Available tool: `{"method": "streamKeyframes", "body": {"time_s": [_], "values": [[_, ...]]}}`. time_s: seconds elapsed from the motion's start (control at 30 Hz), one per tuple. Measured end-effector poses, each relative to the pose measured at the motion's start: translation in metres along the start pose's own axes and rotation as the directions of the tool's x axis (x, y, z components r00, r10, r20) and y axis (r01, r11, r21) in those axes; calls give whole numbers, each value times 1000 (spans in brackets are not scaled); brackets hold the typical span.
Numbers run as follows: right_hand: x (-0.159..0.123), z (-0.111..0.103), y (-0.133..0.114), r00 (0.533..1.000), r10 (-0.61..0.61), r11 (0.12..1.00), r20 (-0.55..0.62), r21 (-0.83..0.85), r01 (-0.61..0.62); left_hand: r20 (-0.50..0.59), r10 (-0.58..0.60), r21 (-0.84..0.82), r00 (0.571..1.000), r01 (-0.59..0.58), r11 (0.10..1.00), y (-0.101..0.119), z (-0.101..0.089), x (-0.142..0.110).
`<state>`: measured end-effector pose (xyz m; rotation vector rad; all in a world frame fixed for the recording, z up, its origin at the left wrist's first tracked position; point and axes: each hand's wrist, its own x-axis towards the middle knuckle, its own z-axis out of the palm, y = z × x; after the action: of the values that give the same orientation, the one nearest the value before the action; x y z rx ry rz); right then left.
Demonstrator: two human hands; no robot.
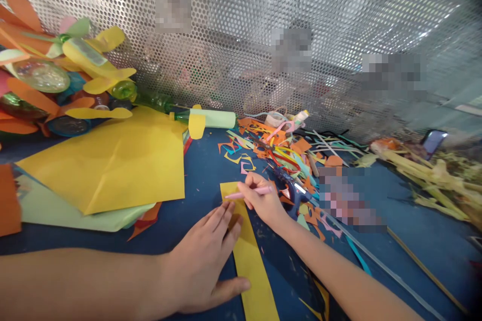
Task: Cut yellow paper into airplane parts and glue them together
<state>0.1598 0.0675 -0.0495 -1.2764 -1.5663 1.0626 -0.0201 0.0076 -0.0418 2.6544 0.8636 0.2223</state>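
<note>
A long strip of yellow paper [253, 256] lies on the blue table, running from the middle toward the front edge. My left hand [207, 256] rests on its left side, fingers stretched out and thumb lying across the strip. In my right hand [263, 200] is a pink pen [250, 192], pinched between thumb and fingers. The pen's tip is over the far end of the strip, just beyond the left fingertips. Whether the tip touches the paper I cannot tell.
Yellow sheets [146, 170] are stacked at left over pale green paper [86, 205]. Behind them are bottles with paper petals [90, 60]. Colourful paper scraps [278, 135], a glue gun [293, 185] and a wooden stick [425, 268] lie right. A perforated metal panel [226, 20] stands behind.
</note>
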Motion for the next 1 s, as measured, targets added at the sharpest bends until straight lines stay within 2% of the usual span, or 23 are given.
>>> {"method": "streamKeyframes", "body": {"time_s": [0.33,0.8,1.0], "values": [[0,2,3,1000,-19,1000,-16,0,19,27,-14,1,1000,14,1000,1,-1,1],[0,0,-3,966,-154,975,-205,-188,115,53,-8,15,999,7,1000,2,-3,1],[0,-3,-1,970,-98,992,-221,-97,78,44,-26,-16,999,27,1000,1,-1,2]]}}
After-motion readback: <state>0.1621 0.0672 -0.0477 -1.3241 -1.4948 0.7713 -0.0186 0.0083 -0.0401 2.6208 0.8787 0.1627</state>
